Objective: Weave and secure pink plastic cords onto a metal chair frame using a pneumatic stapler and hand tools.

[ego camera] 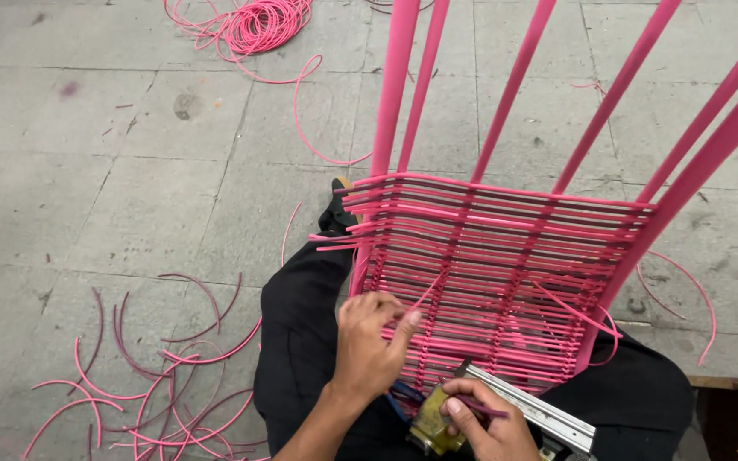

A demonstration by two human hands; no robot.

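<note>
Fingers of the right hand curl around a dark-handled tool beside a yellowish block on the lap. Just above, the left hand presses its fingers together against the pink woven frame, index finger extended along a strand. Farther off, cut pink cords and a coil lie on the floor.

Pink woven frame, pink cords (some maroon), grey floor

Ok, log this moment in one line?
left hand: fingers on pink woven frame | right hand: holds yellow tool | pink cord scraps on floor
</note>
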